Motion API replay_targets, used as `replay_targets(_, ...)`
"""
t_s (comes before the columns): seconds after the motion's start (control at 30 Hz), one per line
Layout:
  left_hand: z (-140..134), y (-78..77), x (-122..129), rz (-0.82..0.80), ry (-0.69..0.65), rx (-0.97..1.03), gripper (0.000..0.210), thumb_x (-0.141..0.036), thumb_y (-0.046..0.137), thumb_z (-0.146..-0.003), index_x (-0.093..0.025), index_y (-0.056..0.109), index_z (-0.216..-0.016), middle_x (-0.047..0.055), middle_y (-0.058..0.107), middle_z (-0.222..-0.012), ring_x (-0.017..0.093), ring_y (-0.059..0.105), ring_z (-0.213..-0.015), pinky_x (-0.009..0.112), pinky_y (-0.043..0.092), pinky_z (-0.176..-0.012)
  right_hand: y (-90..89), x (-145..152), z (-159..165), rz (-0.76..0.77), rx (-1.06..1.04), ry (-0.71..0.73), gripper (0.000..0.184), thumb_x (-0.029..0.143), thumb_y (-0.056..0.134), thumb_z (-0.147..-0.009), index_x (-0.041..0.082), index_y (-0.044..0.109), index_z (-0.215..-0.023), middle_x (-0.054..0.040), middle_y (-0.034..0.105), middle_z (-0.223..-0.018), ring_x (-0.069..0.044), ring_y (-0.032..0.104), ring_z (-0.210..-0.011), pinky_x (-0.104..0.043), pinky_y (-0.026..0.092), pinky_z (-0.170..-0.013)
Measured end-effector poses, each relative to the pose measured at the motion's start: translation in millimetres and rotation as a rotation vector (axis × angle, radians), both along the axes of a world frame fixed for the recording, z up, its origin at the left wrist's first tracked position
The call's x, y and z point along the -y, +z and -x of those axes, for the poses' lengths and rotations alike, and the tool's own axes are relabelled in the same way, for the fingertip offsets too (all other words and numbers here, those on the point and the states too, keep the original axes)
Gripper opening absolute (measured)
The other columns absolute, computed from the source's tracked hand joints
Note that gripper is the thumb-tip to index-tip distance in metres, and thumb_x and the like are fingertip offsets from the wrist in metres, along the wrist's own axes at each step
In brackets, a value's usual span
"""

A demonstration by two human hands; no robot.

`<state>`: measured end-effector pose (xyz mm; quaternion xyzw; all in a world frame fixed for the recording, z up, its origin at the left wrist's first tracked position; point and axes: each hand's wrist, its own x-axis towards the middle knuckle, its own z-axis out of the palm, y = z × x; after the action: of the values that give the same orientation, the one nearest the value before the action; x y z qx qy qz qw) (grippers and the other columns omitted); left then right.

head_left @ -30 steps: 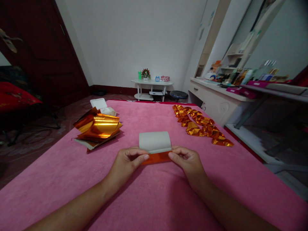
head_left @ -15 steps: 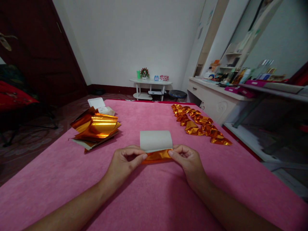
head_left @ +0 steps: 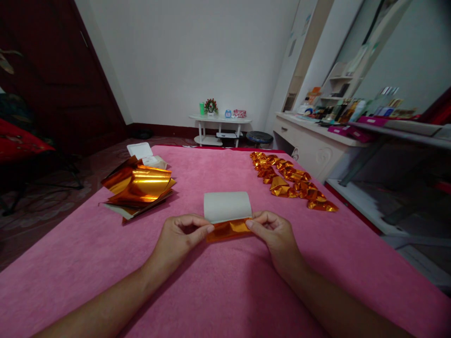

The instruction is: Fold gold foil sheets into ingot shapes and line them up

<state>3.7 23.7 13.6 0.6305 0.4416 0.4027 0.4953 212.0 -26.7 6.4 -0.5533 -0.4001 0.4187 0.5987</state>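
A sheet of gold foil paper (head_left: 228, 206) lies before me, its pale grey back facing up and curling at the far side. Its near edge is folded over into a shiny orange-gold band. My left hand (head_left: 185, 234) pinches the band's left end between thumb and fingers. At the right end, my right hand (head_left: 273, 232) grips the same band with its thumb on top. On the left rests a loose stack of gold foil sheets (head_left: 146, 185). Several folded gold foil pieces (head_left: 282, 183) sit in rows at the right.
A pink cloth (head_left: 197, 286) covers the table. Behind the foil stack is an open white box (head_left: 141, 151). A dresser (head_left: 313, 145) with bottles stands to the right. Farther back are a round stool (head_left: 260, 137) and a small white table (head_left: 220, 119). A red chair (head_left: 24, 143) is at left.
The folded gold band shows slightly more of its near side, tilted toward me. Both hands keep their pinch on its ends. The whole view has shifted slightly.
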Motion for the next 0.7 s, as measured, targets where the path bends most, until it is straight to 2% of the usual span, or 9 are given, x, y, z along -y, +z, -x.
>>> replay_targets(0.33,-1.1,1.1,1.0,-0.004,0.029,-0.021,0.015,-0.028,0.072,-0.065,-0.015,0.071,-0.061,0.003,0.068,-0.06,0.012,0.059,-0.053,0.019,0.045,-0.05,0.4,1.8,0.6,-0.005,-0.024,0.002,0.021,0.032,0.077,-0.061,0.017,0.063,-0.056,-0.0023,0.064,-0.071,-0.015,0.056,-0.068,-0.027,0.043,-0.066)
replay_targets(0.7,-1.1,0.3,1.1,0.009,0.016,-0.022,0.017,-0.03,0.072,-0.065,-0.014,0.07,-0.059,0.003,0.067,-0.058,0.011,0.057,-0.05,0.018,0.043,-0.046,1.0,0.8,1.1,-0.009,-0.03,-0.012,0.025,0.031,0.078,-0.059,0.017,0.059,-0.053,-0.0031,0.065,-0.071,-0.015,0.056,-0.067,-0.028,0.043,-0.064)
